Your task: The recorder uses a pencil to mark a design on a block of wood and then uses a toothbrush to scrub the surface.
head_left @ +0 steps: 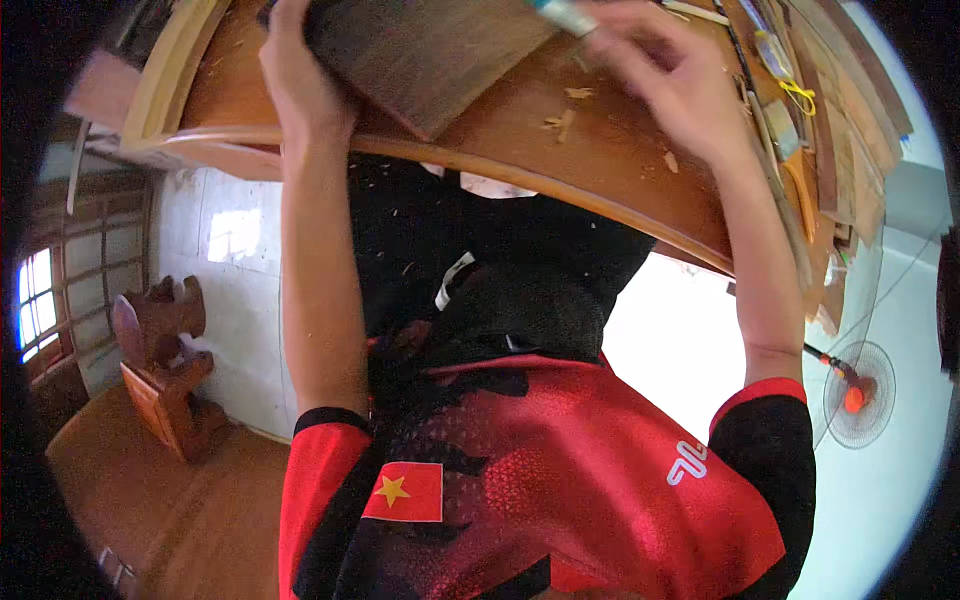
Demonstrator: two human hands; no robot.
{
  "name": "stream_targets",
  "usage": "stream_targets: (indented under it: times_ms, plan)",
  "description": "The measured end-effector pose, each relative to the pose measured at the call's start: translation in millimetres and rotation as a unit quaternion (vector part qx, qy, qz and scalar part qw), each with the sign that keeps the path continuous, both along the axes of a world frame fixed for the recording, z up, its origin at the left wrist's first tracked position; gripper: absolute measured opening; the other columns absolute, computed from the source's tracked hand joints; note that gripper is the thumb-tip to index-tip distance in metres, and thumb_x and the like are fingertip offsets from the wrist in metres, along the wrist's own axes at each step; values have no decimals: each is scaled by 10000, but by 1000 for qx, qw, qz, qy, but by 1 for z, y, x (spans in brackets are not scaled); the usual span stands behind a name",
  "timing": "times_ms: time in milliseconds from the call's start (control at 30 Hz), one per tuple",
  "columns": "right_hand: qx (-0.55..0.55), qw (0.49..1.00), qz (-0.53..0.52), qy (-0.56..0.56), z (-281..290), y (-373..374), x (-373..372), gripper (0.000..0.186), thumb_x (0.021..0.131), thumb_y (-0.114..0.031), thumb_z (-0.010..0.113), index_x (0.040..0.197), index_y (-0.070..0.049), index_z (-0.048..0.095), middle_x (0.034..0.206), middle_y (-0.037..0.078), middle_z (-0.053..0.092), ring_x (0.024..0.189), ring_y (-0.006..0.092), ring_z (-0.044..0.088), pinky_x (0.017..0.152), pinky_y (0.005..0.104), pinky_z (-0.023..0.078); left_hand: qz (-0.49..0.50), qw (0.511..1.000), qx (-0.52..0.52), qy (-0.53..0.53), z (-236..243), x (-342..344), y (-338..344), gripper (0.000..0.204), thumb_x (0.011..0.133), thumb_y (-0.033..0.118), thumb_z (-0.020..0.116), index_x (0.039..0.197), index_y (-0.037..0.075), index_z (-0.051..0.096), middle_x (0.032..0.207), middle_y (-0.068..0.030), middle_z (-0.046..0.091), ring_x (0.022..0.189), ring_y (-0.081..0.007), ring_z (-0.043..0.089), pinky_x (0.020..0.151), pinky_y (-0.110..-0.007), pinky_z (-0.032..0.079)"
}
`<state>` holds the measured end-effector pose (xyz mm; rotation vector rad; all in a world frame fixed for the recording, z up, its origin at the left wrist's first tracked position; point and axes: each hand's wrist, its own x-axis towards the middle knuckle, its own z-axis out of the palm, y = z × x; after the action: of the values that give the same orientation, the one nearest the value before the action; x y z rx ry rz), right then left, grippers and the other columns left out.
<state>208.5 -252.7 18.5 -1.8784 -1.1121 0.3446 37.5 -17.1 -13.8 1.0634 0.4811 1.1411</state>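
Observation:
A dark brown wooden board [430,60] lies tilted on the workbench [560,150], one corner pointing toward me. At the board's left edge, my left hand [300,85] grips it, though the top of the picture cuts off some of the fingers. My right hand [665,65], smeared by motion, closes round a slim tool [566,14] with a teal and pale end. That end is over the board's right side, and its kind is too blurred to make out. Light wood shavings [562,122] are scattered on the bench beside the board.
Along the bench's right side lie a flat brush [783,130], a looped yellow cord [798,97] and several wood strips [850,130]. A raised wooden rail [170,75] borders the left. Farther off are a fan [858,395] at right and a carved wooden chair [165,370] at left.

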Motion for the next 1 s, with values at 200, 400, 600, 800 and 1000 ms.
stream_targets:
  times_ms: [200,400,600,800,1000]
  plan:
    - [21,997,42,-62,-3,3,10,277,1022,-264,665,1197,-53,710,1022,65,752,839,128,668,717,265,522,-5,999,-35,4,14,2,-1,513,986,399,586,1299,-5,629,1224,-151,673,1106,-325,642,980,-450,505]
    - [4,967,251,46,14,8,-4,280,964,-70,670,1241,-35,701,1115,151,707,1029,253,672,905,389,523,-41,999,-34,-2,22,0,-9,511,1009,400,573,1329,2,589,1257,-143,652,1151,-301,624,1018,-440,478]
    - [43,963,260,-62,6,5,-8,194,969,-181,704,1128,-86,761,1051,79,777,980,191,725,893,339,552,-45,999,-22,-6,27,1,-12,509,1006,404,581,1307,-6,597,1232,-142,657,1129,-295,632,993,-434,494]
    - [58,989,124,-52,-3,6,-2,280,1013,-145,653,1287,-101,693,1038,15,739,926,117,662,848,270,523,-69,996,-55,-13,17,-3,-4,498,996,386,606,1264,-34,610,1166,-142,680,1044,-271,664,940,-410,522]
    - [1,1000,-9,7,18,6,4,235,981,-119,682,1204,-62,728,1088,77,758,999,137,684,901,312,529,-23,998,-53,28,18,5,-5,547,969,459,628,1276,7,611,1202,-134,642,1104,-282,608,972,-417,489]
